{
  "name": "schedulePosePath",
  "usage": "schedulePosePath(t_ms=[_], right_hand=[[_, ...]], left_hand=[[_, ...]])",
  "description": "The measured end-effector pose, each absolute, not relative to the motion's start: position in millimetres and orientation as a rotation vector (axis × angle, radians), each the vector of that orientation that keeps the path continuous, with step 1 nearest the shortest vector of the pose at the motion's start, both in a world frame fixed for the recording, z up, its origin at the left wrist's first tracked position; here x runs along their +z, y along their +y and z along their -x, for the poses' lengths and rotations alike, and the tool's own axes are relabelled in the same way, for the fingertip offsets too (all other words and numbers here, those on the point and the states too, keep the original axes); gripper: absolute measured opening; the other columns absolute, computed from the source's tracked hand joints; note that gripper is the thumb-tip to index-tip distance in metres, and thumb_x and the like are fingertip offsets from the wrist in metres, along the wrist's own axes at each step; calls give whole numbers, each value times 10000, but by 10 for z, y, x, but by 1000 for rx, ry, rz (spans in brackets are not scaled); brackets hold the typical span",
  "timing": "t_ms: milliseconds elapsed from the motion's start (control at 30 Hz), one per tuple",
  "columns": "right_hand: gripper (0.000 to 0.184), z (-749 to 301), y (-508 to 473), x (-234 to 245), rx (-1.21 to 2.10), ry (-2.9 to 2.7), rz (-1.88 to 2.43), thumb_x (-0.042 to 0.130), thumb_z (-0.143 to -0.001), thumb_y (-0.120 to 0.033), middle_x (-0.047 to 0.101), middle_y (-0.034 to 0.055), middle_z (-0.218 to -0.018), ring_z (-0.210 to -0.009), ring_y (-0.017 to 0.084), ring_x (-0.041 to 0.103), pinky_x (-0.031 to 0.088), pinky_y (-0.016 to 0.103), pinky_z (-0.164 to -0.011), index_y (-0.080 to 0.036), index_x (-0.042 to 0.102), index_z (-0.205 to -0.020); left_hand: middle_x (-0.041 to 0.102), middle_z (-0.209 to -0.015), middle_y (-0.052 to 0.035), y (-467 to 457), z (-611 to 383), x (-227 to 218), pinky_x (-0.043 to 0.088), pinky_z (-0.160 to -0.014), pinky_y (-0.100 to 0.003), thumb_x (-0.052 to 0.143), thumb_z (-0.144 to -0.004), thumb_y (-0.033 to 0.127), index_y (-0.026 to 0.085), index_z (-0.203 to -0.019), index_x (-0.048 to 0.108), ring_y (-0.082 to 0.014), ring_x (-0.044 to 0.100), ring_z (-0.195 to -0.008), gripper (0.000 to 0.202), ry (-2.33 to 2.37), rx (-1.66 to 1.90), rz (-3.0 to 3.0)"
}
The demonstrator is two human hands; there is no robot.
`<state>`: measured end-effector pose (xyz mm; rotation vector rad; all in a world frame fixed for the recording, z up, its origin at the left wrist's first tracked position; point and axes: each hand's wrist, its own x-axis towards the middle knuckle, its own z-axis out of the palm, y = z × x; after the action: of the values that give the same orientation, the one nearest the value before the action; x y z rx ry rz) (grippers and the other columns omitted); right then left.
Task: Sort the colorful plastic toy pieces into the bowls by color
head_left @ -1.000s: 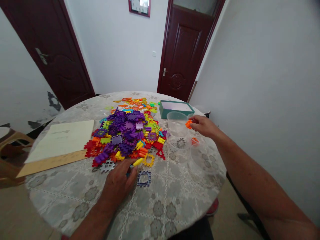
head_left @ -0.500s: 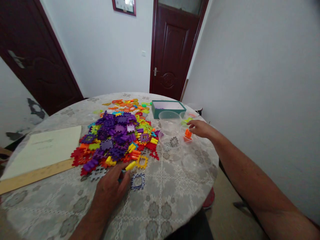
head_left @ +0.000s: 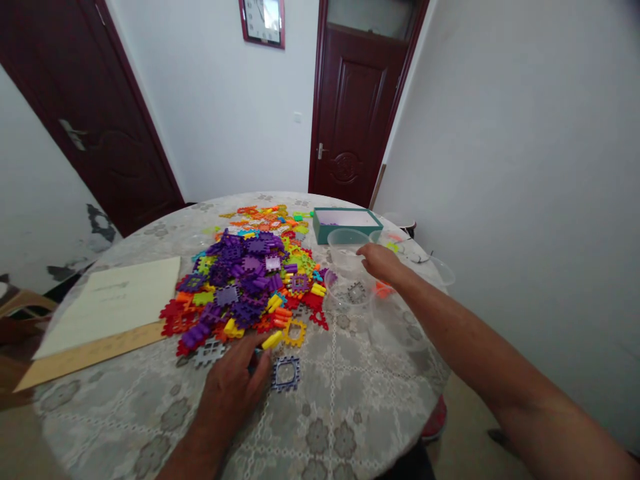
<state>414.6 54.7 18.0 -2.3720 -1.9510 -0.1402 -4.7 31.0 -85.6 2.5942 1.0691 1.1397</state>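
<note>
My left hand [head_left: 237, 373] rests on the cloth at the near edge of a toy pile, thumb and index finger closed on a yellow peg-like piece [head_left: 273, 340]; a bit of teal shows under the fingers. A dark grey-blue square frame piece [head_left: 286, 373] lies just right of the thumb. Over the clear plastic cups on the right is my right hand [head_left: 383, 262], its fingers drawn together; whatever they hold, if anything, is hidden. Its fingertips overlap a clear cup [head_left: 345, 239]. Beneath the wrist, an orange piece [head_left: 383, 288] sits in another cup, partly covered.
Purple interlocking pieces [head_left: 240, 267] top the big mixed pile in mid-table. A green box [head_left: 323, 232] stands behind the cups. A clear bowl [head_left: 337, 297] holds a grey piece [head_left: 357, 292]. Left lies a pale sheet [head_left: 110, 297] with a tan strip [head_left: 95, 353].
My right hand has moved left, from above the cup with orange pieces to the clear cup beside it. My left hand keeps its place by the pile. The view has shifted slightly.
</note>
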Motion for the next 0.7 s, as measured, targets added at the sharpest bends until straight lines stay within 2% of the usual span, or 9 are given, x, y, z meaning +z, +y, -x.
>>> schedulePosePath(t_ms=[100, 300, 600, 700], right_hand=[[376, -4143, 598, 165, -125, -1980, 2398, 568, -968, -135, 745, 149, -1318, -1196, 278, 701, 519, 366, -1036, -205, 776, -1274], [353, -4200, 658, 151, -114, -2038, 2386, 529, -1000, -151, 778, 129, -1247, -1167, 243, 713, 508, 332, -1041, -211, 796, -1223], [411, -4267, 516, 195, -163, -2036, 2314, 567, -1013, -180, 663, 171, -1437, -1292, 266, 650, 473, 368, -1122, -153, 663, -1412], [379, -4173, 305, 310, -198, -2054, 2230, 564, -1027, -225, 679, 180, -1396, -1264, 287, 654, 473, 415, -1126, -142, 671, -1381]], left_hand=[[815, -1066, -64, 295, 43, -835, 627, -803, -299, 537, -1022, 348, 229, -1215, 705, -212, 785, -900, 282, 1054, 1139, -2593], [809, -1007, -47, 274, 38, -822, 624, -771, -295, 555, -1018, 324, 235, -1216, 713, -193, 766, -785, 268, 1024, 1157, -2591], [806, -987, -45, 261, 21, -802, 604, -717, -280, 546, -1014, 307, 224, -1189, 723, -187, 748, -748, 262, 1038, 1151, -2566], [795, -955, -37, 254, 19, -816, 598, -714, -277, 552, -1016, 306, 224, -1195, 716, -178, 732, -725, 257, 1026, 1145, -2566]])
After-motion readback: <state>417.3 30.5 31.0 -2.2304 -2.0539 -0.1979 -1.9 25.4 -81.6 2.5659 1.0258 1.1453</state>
